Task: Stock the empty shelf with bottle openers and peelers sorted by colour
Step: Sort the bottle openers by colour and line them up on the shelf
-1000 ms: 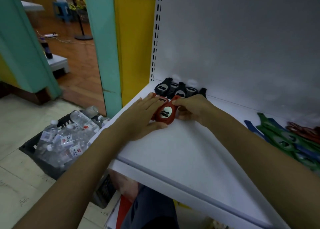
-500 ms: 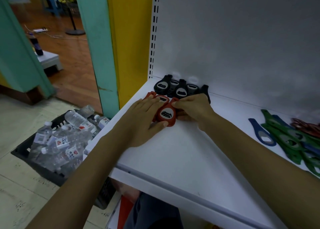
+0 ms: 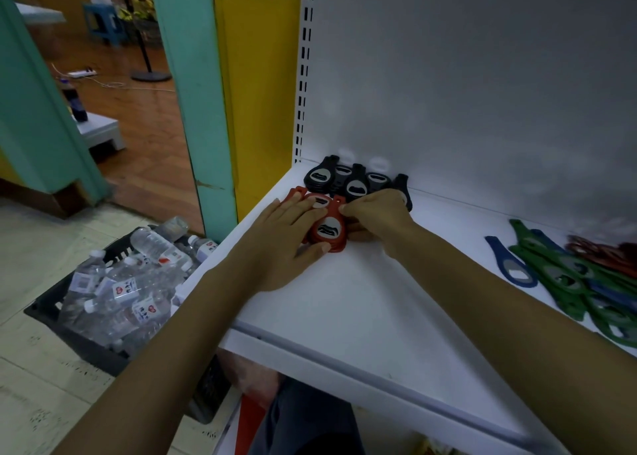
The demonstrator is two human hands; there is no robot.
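Several red bottle openers (image 3: pixel 326 231) lie in a small cluster on the white shelf (image 3: pixel 362 303), just in front of a row of black bottle openers (image 3: pixel 355 180) at the back left corner. My left hand (image 3: pixel 286 237) lies flat over the left side of the red cluster, fingers straight, thumb against the front opener. My right hand (image 3: pixel 374 218) pinches the front red opener's top end with curled fingers. At the shelf's right lie long green openers (image 3: pixel 565 275), a blue opener (image 3: pixel 510 265) and red ones (image 3: pixel 599 251).
A black crate of water bottles (image 3: pixel 120 282) stands on the floor left of the shelf. A teal post (image 3: pixel 193 109) and a yellow panel (image 3: pixel 258 75) border the shelf's left side. The shelf's front lip (image 3: pixel 344 351) runs below my arms.
Both hands stay on the red openers and have nudged the cluster slightly back toward the black row. The camera view has shifted a little.
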